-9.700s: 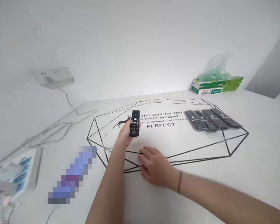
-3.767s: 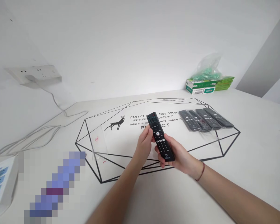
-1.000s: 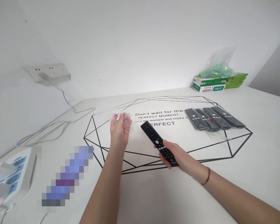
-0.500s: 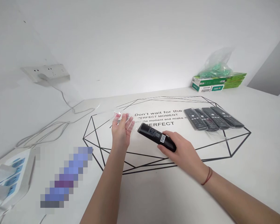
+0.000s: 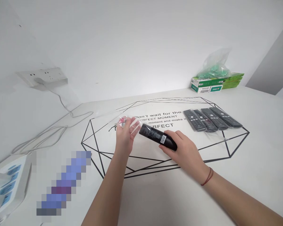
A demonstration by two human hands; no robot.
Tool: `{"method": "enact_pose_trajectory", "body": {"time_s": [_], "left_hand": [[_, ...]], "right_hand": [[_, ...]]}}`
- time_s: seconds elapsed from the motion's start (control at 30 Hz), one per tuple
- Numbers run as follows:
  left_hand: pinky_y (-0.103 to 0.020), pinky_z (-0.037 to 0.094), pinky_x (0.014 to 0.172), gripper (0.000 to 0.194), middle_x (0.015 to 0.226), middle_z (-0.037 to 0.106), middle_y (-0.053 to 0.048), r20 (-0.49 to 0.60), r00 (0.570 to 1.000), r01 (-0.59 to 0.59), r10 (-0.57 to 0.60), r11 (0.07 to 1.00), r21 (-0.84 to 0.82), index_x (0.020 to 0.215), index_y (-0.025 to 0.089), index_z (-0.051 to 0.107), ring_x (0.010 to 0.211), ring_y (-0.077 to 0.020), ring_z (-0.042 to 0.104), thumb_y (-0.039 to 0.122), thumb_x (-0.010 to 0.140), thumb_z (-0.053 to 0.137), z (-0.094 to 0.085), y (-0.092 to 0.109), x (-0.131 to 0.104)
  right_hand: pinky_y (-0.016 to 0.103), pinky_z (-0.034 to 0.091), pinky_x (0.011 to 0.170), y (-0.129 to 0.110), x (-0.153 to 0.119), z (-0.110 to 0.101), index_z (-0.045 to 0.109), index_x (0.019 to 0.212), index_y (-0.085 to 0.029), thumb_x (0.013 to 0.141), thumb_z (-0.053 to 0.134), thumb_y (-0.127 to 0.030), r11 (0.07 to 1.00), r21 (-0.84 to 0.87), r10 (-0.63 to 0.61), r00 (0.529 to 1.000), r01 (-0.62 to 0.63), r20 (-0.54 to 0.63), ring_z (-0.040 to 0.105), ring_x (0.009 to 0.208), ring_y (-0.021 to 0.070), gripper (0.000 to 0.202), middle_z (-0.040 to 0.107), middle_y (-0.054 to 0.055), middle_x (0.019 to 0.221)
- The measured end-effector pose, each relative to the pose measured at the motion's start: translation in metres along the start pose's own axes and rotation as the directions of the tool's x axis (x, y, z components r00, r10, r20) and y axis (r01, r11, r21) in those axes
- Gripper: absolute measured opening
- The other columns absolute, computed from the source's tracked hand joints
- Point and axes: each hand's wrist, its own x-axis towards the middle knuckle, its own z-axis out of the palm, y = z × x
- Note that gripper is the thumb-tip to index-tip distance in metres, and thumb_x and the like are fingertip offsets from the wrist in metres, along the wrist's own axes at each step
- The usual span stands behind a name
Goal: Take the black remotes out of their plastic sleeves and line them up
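Observation:
My right hand (image 5: 185,150) grips the lower end of a black remote control (image 5: 153,134), its back with a printed label and a white barcode sticker turned toward me. My left hand (image 5: 125,136) is closed on a clear plastic bag (image 5: 121,120) with red print. The bag's film spreads over the fingers and reaches close to the remote's far end. Whether that end is inside the film I cannot tell. To the right, several black remote controls (image 5: 211,119) lie side by side, in clear plastic.
At the back right, green and white boxes (image 5: 206,84) carry a clear bag with green contents (image 5: 214,70). A power strip (image 5: 11,185), loose grey cables (image 5: 54,127) and a pixelated blue item (image 5: 68,179) lie on the left. A socket panel (image 5: 42,78) is on the wall.
My left hand has moved slightly right with the plastic bag, so the film is nearer the remote's far end. The remote has turned a little toward level. The view has shifted slightly.

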Motion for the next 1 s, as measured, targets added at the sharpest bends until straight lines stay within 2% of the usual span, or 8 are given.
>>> {"method": "enact_pose_trajectory", "body": {"time_s": [0.1, 0.23, 0.33, 0.47, 0.57, 0.7, 0.87, 1.0], "left_hand": [[-0.033, 0.056, 0.079, 0.05, 0.11, 0.066, -0.007, 0.127, 0.987, 0.096, -0.101, 0.994, 0.048, 0.118, 0.027, 0.045, 0.09, -0.0179, 0.068, 0.03, 0.075, 0.071, 0.007, -0.003, -0.01], [-0.035, 0.052, 0.087, 0.076, 0.111, 0.067, -0.007, 0.313, 0.925, 0.193, -0.216, 0.976, 0.101, 0.136, 0.033, 0.031, 0.096, -0.0172, 0.066, 0.018, 0.073, 0.072, 0.011, -0.011, -0.021], [-0.033, 0.05, 0.091, 0.083, 0.109, 0.067, -0.006, 0.346, 0.907, 0.221, -0.241, 0.971, 0.095, 0.14, 0.034, 0.027, 0.097, -0.0153, 0.065, 0.013, 0.073, 0.072, 0.01, -0.016, -0.022], [-0.027, 0.051, 0.084, 0.064, 0.103, 0.067, -0.005, 0.268, 0.94, 0.21, -0.21, 0.977, 0.03, 0.129, 0.025, 0.041, 0.088, -0.0126, 0.065, 0.013, 0.073, 0.07, 0.006, -0.018, -0.013], [-0.023, 0.051, 0.075, 0.037, 0.095, 0.066, -0.004, 0.239, 0.951, 0.201, -0.198, 0.979, 0.012, 0.108, 0.018, 0.055, 0.079, -0.0108, 0.063, 0.015, 0.074, 0.069, 0.004, -0.017, -0.008], [-0.022, 0.05, 0.073, 0.023, 0.091, 0.066, -0.006, 0.287, 0.927, 0.229, -0.24, 0.971, 0.073, 0.098, 0.014, 0.063, 0.079, -0.012, 0.062, 0.02, 0.077, 0.067, 0.005, -0.014, -0.01], [-0.029, 0.05, 0.08, 0.028, 0.094, 0.068, -0.009, 0.387, 0.863, 0.281, -0.324, 0.945, 0.166, 0.103, 0.015, 0.066, 0.083, -0.0162, 0.063, 0.026, 0.077, 0.069, 0.011, -0.012, -0.023], [-0.035, 0.049, 0.086, 0.034, 0.101, 0.069, -0.011, 0.451, 0.813, 0.294, -0.368, 0.928, 0.229, 0.105, 0.017, 0.064, 0.087, -0.0196, 0.065, 0.029, 0.075, 0.072, 0.014, -0.019, -0.032]], "right_hand": [[0.036, 0.047, 0.071, 0.001, 0.001, 0.001, 0.052, 0.117, -0.024, 0.083, 0.059, -0.038, 0.997, 0.078, 0.022, 1.0, -0.023, 0.011, 0.058, 0.082, 0.0243, 0.037, 0.059, 0.007, 0.091], [0.038, 0.047, 0.076, 0.003, 0.002, 0.005, 0.045, 0.122, -0.023, 0.079, 0.061, -0.033, 0.966, 0.229, 0.111, 0.993, -0.118, 0.044, 0.059, 0.091, 0.0249, 0.047, 0.06, 0.008, 0.102], [0.037, 0.047, 0.073, 0.002, 0.002, 0.004, 0.04, 0.123, -0.024, 0.076, 0.061, -0.027, 0.898, 0.366, 0.198, 0.968, -0.242, 0.154, 0.058, 0.085, 0.0217, 0.051, 0.058, 0.006, 0.099], [0.032, 0.049, 0.069, 0.0, 0.003, -0.003, 0.037, 0.119, -0.026, 0.073, 0.059, -0.016, 0.665, 0.657, 0.084, 0.91, -0.355, 0.406, 0.057, 0.089, 0.018, 0.052, 0.057, 0.005, 0.106], [0.033, 0.051, 0.072, 0.0, 0.004, -0.008, 0.036, 0.12, -0.027, 0.074, 0.06, -0.015, 0.535, 0.759, -0.046, 0.885, -0.37, 0.464, 0.058, 0.093, 0.0173, 0.053, 0.054, 0.008, 0.119], [0.035, 0.052, 0.072, 0.003, 0.005, -0.007, 0.037, 0.122, -0.028, 0.078, 0.062, -0.025, 0.612, 0.734, 0.001, 0.928, -0.296, 0.374, 0.058, 0.082, 0.0144, 0.05, 0.054, 0.007, 0.116], [0.037, 0.052, 0.071, 0.005, 0.007, -0.004, 0.044, 0.12, -0.028, 0.076, 0.065, -0.033, 0.808, 0.564, 0.068, 0.978, -0.169, 0.195, 0.056, 0.088, 0.0185, 0.049, 0.05, 0.009, 0.122], [0.035, 0.052, 0.07, 0.004, 0.007, -0.004, 0.046, 0.12, -0.027, 0.08, 0.061, -0.033, 0.841, 0.516, 0.091, 0.983, -0.162, 0.159, 0.058, 0.083, 0.0175, 0.043, 0.055, 0.007, 0.113]]}}
